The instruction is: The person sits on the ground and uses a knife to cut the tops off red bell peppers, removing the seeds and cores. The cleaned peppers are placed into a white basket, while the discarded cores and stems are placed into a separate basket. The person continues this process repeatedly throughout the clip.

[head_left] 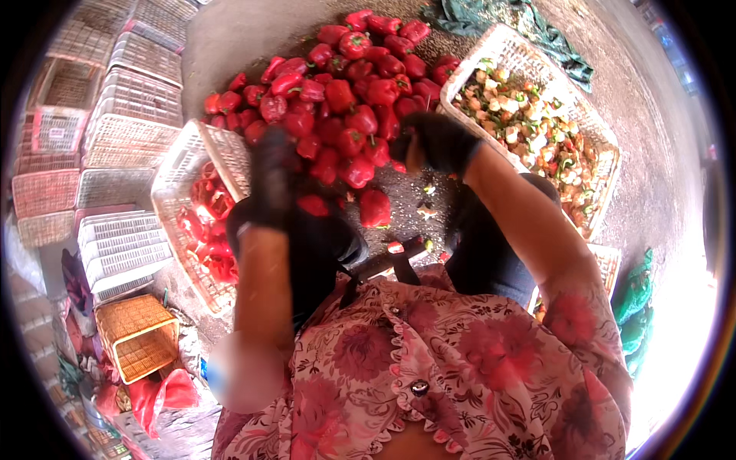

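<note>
A heap of red bell peppers (pixel 345 103) lies on the floor in front of me. My left hand (pixel 273 172), in a dark glove, is blurred beside the heap's left edge, near the rim of a crate; whether it grips anything is hidden. On the right, my right hand (pixel 434 144), also dark-gloved, is bent at the heap's edge by the other crate, with something brownish at its fingers that I cannot make out. The left plastic crate (pixel 178 253) contains opened red peppers (pixel 213 230). Pepper cores and stems (pixel 529 115) fill the right crate (pixel 500 40).
Stacked plastic crates (pixel 132 121) line the left side, with an orange crate (pixel 138 339) tipped below them. A single red pepper (pixel 375 208) and scraps lie between my knees. Dark green sheeting (pixel 477 17) lies behind the heap; green netting (pixel 635 310) is at right.
</note>
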